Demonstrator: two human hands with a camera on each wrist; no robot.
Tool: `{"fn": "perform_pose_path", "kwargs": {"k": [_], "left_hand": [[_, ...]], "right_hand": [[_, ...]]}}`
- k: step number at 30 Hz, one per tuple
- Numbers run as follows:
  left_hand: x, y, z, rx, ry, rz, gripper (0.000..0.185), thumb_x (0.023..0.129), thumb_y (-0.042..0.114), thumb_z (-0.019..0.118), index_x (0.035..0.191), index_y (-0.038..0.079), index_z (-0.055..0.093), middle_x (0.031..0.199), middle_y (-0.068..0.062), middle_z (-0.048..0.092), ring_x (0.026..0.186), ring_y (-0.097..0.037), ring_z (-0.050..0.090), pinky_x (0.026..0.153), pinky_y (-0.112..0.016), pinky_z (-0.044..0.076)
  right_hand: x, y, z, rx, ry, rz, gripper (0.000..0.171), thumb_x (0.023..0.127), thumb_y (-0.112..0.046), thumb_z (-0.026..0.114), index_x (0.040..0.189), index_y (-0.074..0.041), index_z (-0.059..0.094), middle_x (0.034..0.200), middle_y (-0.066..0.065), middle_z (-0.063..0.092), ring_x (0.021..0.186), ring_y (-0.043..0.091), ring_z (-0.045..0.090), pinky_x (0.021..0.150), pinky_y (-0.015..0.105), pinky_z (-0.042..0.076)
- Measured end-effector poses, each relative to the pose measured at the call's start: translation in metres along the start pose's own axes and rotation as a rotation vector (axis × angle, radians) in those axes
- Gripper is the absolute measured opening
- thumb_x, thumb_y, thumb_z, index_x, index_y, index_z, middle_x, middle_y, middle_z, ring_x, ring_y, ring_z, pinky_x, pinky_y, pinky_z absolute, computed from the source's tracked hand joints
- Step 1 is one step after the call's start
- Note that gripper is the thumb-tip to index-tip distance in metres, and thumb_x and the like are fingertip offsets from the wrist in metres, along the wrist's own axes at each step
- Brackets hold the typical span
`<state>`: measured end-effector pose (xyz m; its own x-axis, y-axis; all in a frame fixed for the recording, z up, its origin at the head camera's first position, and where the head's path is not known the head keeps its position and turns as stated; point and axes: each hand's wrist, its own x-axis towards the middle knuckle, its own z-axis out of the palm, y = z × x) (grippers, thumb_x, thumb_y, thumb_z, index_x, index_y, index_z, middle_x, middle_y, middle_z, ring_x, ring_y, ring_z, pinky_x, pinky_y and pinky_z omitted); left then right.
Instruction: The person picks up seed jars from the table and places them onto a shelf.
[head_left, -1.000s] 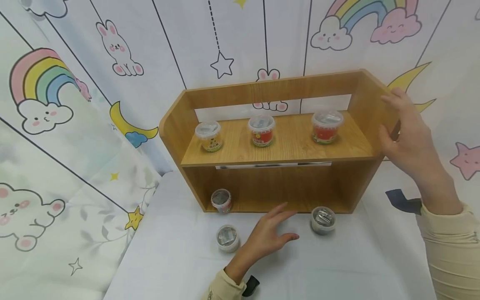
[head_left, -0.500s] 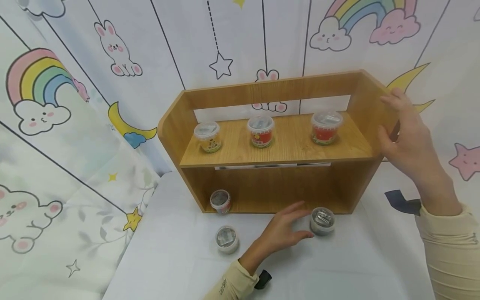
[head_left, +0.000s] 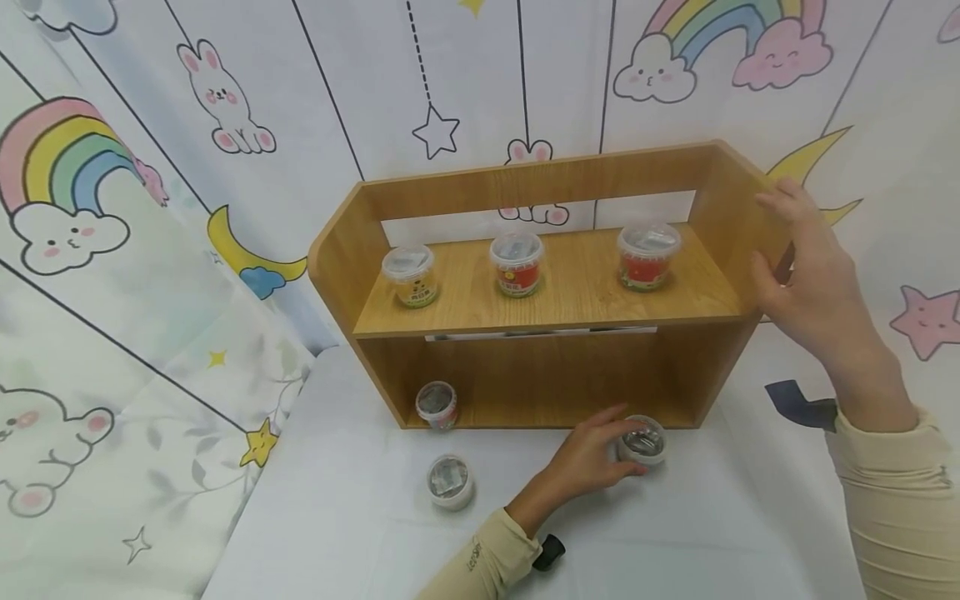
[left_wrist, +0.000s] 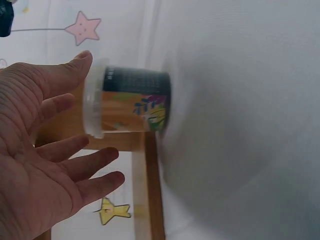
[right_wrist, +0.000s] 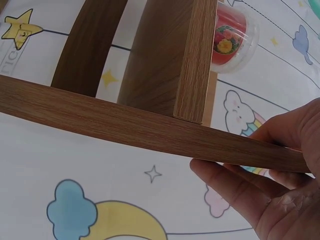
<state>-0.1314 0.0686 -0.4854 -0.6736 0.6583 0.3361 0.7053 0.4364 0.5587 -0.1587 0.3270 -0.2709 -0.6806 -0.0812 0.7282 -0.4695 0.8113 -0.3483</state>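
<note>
My left hand point(head_left: 588, 458) reaches from the left to a small lidded plastic tub point(head_left: 642, 441) on the table, at the front of the shelf's lower right. In the left wrist view the tub point(left_wrist: 131, 100) has an orange and dark label and a pale lid. My thumb point(left_wrist: 75, 70) lies by the lid's edge and the fingers are spread beside it, not curled round it; contact is hard to tell. My right hand point(head_left: 821, 287) grips the right side panel of the wooden shelf point(head_left: 738, 221), thumb on one face and fingers on the other, as the right wrist view shows.
On the upper board stand a yellow-labelled tub point(head_left: 412, 279) and two red-labelled tubs, one in the middle point(head_left: 517, 267) and one at right point(head_left: 647, 258). Another tub point(head_left: 438, 404) stands at the lower level's left end. A further tub point(head_left: 450, 482) stands on the white tablecloth point(head_left: 360, 533).
My left hand has moved right, across the front of the shelf, up to the tub at the lower right. The right hand keeps its hold on the side panel.
</note>
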Motion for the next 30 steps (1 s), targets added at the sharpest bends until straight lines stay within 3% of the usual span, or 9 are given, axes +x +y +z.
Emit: {"fn": "perform_pose_path", "kwargs": {"k": [7,15,25,30], "left_hand": [[0.005,-0.002,0.012,0.025,-0.011,-0.006,0.052,0.081,0.029,0.083,0.129,0.019,0.066,0.142,-0.01,0.053,0.129,-0.013,0.05,0.1,-0.02,0.041],[0.007,-0.004,0.017,0.026,0.037,0.016,0.044,0.079,0.026,0.085,0.119,0.016,0.071,0.135,-0.007,0.059,0.125,-0.011,0.053,0.101,-0.018,0.039],[0.004,-0.002,0.015,-0.025,0.032,-0.014,0.044,0.08,0.023,0.085,0.12,0.015,0.07,0.137,-0.003,0.057,0.124,-0.007,0.052,0.1,-0.014,0.038],[0.003,-0.001,0.014,-0.019,0.037,-0.016,0.044,0.079,0.023,0.085,0.12,0.015,0.07,0.135,-0.003,0.058,0.122,-0.006,0.053,0.098,-0.013,0.039]], "right_hand": [[0.0,-0.001,0.0,0.028,-0.016,0.011,0.075,0.085,0.013,0.057,0.151,-0.015,0.036,0.159,-0.003,0.028,0.113,0.032,0.045,0.063,0.0,0.033],[0.0,-0.001,-0.001,0.025,-0.023,0.033,0.073,0.086,0.011,0.056,0.151,-0.016,0.036,0.16,-0.007,0.026,0.12,0.035,0.045,0.064,-0.001,0.033],[0.001,-0.001,0.0,-0.017,0.016,-0.021,0.073,0.083,0.015,0.057,0.149,-0.011,0.04,0.156,0.0,0.034,0.096,0.014,0.04,0.063,0.007,0.033],[0.001,0.0,0.0,-0.01,0.013,-0.029,0.074,0.082,0.016,0.057,0.149,-0.011,0.04,0.156,0.001,0.034,0.097,0.021,0.042,0.063,0.006,0.032]]}}
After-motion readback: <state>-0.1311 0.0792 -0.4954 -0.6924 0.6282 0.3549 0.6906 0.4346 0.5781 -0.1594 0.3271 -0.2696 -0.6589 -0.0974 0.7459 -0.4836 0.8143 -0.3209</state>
